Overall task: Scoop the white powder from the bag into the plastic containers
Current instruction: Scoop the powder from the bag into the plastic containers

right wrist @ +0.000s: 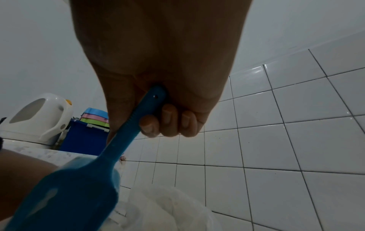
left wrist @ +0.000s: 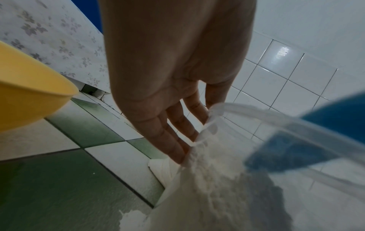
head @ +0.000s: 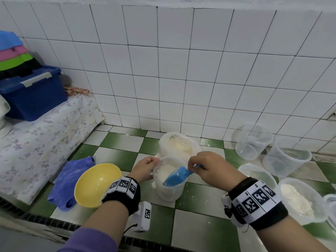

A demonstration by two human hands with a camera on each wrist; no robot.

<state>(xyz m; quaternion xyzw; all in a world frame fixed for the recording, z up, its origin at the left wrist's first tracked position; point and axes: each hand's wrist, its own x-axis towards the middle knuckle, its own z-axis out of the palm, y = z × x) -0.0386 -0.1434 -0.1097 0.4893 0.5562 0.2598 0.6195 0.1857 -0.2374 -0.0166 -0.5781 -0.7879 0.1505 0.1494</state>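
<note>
Tipping the blue scoop [head: 177, 176], gripped by the right hand [head: 209, 168], risks spilling powder — the left hand [head: 145, 168] only pinches the container's [head: 168, 190] thin rim, so it may topple.

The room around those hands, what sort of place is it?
Probably a home kitchen or utility corner: white wall tiles, a green-and-white checkered tiled surface, a white electric kettle, and plastic food containers beside a bag of white powder.

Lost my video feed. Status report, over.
Left hand steadies container rim. Right hand grips blue scoop, tipped into container. Bag open behind. Nothing blocking.
</note>
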